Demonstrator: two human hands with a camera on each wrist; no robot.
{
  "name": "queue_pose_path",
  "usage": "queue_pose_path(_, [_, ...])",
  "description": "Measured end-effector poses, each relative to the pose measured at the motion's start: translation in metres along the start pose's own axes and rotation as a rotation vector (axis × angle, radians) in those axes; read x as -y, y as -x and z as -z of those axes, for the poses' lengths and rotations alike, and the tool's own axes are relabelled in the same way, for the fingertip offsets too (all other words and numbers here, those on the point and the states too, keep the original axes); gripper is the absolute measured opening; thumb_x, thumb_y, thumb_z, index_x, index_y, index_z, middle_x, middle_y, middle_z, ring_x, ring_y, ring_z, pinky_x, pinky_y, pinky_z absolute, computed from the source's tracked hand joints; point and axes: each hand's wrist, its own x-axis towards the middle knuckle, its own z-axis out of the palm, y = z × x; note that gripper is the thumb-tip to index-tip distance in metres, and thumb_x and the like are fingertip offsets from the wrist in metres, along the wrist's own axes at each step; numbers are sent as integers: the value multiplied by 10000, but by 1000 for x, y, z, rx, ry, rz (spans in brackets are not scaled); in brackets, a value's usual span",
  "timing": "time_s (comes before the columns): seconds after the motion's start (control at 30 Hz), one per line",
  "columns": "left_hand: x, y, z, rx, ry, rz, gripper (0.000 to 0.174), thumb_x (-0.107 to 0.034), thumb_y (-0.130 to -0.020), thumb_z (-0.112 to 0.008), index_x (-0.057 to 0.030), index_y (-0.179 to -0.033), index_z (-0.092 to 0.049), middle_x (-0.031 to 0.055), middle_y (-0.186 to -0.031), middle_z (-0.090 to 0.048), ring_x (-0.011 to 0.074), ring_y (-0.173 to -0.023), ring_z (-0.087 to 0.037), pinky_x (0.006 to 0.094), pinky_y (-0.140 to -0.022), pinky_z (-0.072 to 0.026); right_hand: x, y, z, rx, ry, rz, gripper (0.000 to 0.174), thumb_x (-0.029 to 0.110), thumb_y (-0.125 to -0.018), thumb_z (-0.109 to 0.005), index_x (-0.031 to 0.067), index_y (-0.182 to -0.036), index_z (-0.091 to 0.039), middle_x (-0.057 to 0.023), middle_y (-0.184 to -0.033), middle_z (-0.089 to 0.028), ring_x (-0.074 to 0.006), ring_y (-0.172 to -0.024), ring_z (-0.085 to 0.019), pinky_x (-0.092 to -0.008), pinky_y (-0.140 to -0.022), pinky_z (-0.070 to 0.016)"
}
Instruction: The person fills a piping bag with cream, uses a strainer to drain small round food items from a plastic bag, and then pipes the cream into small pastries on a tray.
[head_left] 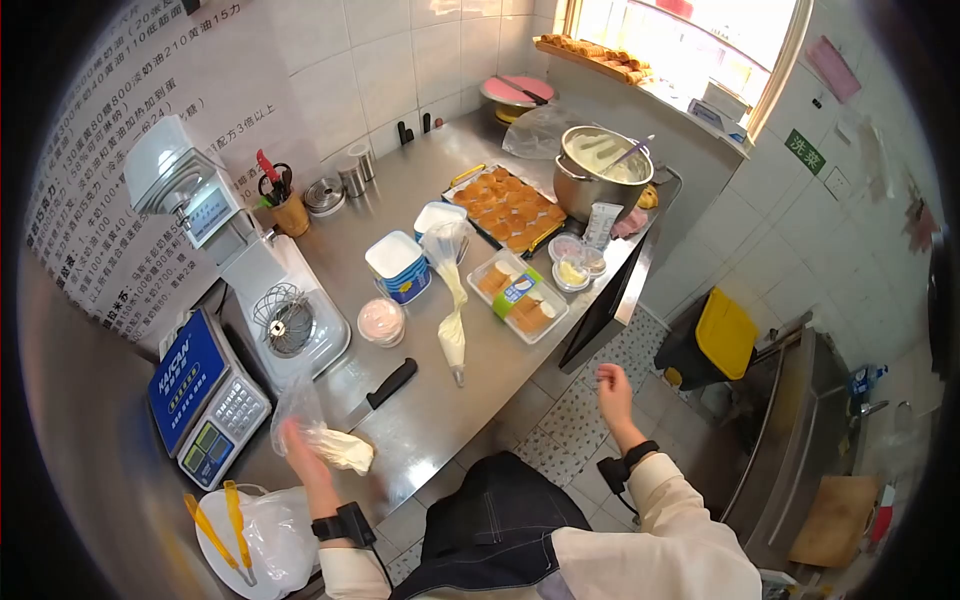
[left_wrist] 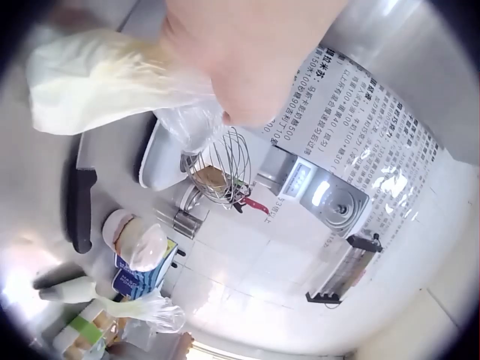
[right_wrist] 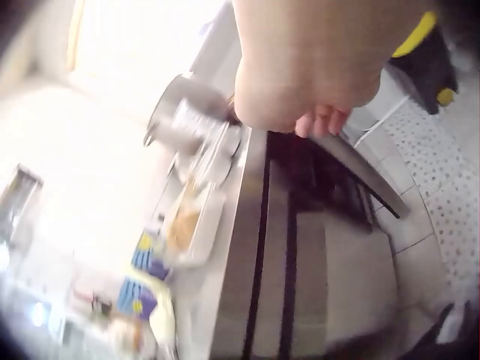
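My left hand [head_left: 310, 462] grips the clear plastic of a piping bag [head_left: 345, 450] filled with pale cream, near the steel counter's front edge. In the left wrist view the bag's full end [left_wrist: 82, 84] bulges out beside the hand, and the fingertips are hidden. My right hand [head_left: 614, 395] hangs in the air off the counter's front edge, its fingers loosely curled around nothing. A black-handled knife [head_left: 390, 383] lies close by the left hand's bag. Another filled piping bag [head_left: 453, 335] lies mid-counter, its metal tip toward the front edge.
A blue scale [head_left: 205, 400] and a stand mixer [head_left: 290, 310] with a wire whisk [head_left: 283, 325] occupy the left. Tubs [head_left: 397, 265], a pink-topped cup [head_left: 381, 322], a clear pastry box [head_left: 517, 295], a tray of sponge [head_left: 505, 207] and a cream pot [head_left: 602, 170] stand farther back.
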Motion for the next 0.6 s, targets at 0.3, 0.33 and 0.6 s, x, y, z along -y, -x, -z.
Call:
queue_pose_path(0.3, [21, 20, 13, -397, -902, -244, 521, -95, -772, -508, 4, -1244, -310, 130, -1188, -425, 235, -1107, -402, 345, -948, -281, -133, -113, 39, 59, -325, -815, 673, 458, -809, -415, 148, -1343, -147, -108, -1391, -146, -248, -1269, -152, -399, -999, -150])
queue_pose_path(0.33, [14, 42, -5, -437, -875, -327, 420, -90, -792, -482, -5, -1187, -368, 118, -1161, -434, 213, -1032, -452, 341, -907, -323, -134, -126, 39, 47, -372, -859, 740, 530, -810, -380, 140, -1360, -76, -108, -1415, -62, -253, -1296, -72, -393, -1023, -87])
queue_pose_path(0.6, [-3, 161, -63, -333, -503, -104, 142, -84, -856, -418, -16, -900, -535, 66, -799, -578, 114, -683, -535, 251, -651, -450, -172, -200, -6, -41, -645, -667, 689, 539, -863, -260, 16, -1311, -219, -118, -1332, -295, -250, -1215, -281, -334, -1009, -182])
